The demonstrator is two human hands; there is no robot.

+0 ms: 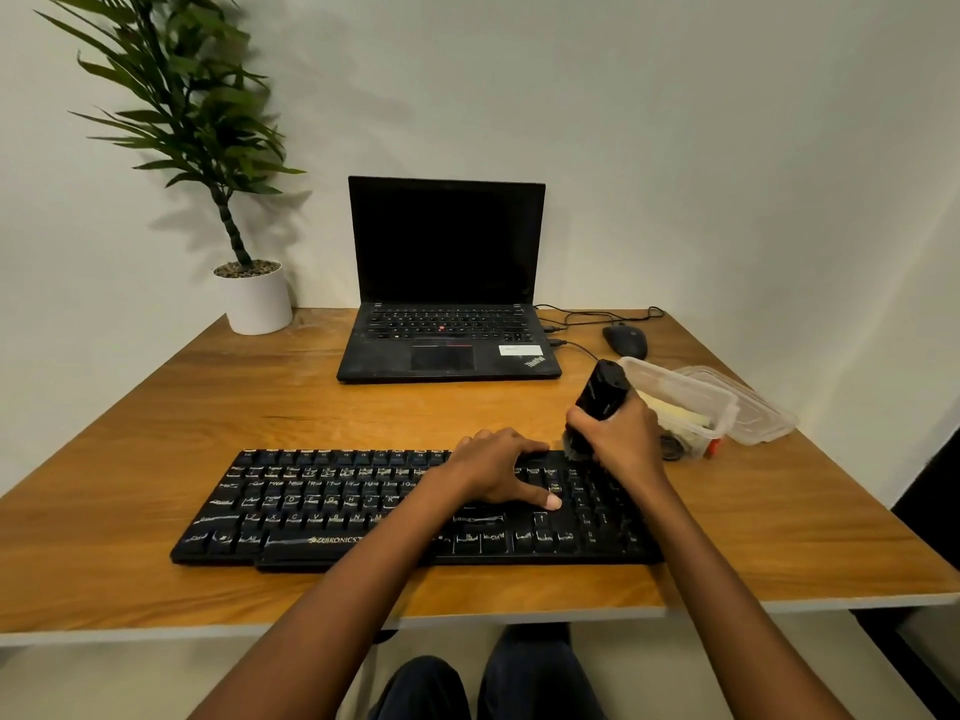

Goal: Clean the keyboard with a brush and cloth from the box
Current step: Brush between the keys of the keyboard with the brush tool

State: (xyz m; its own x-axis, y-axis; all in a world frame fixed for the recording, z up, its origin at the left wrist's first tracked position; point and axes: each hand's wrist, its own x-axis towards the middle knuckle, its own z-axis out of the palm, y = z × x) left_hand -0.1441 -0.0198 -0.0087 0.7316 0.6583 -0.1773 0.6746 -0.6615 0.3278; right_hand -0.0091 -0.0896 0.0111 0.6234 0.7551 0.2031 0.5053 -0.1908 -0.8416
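The right hand [621, 433] grips a black bristle brush [602, 389] at the far edge of the black "ZEBRONICS" keyboard [311, 511]; the left hand [493, 470] lies flat on the keys, ahead of the black "ThinkPad" laptop [447, 350].

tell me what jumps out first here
The right hand grips a black brush, bristles down, at the far right corner of the black keyboard, while the left hand rests on its keys. Behind them sit a dark open laptop and, far left, a potted plant.
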